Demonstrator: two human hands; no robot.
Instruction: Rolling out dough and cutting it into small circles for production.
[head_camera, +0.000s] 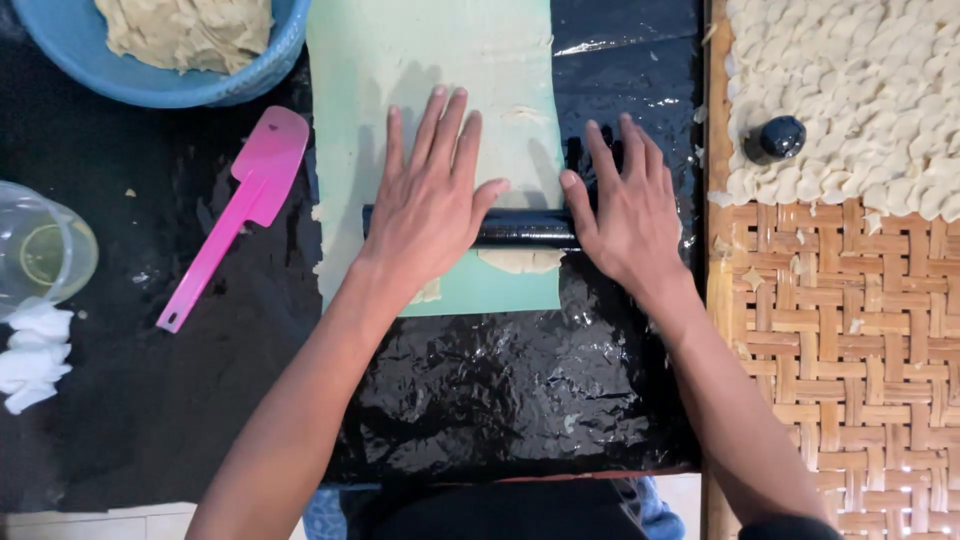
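Pressing flat and open, the left hand (428, 215) and right hand (625, 215) rest on a black rolling pin (525, 229) lying left-to-right across the green sheet (430, 60), near its near edge.

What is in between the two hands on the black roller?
In the head view, only a short bare stretch of the black roller shows between the left hand and right hand, with the pale green sheet beneath it.

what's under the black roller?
Under the black roller: a pale green sheet, with flattened beige dough showing at its near edge. Both hands, left and right, cover the roller's ends, hiding what lies beneath there.
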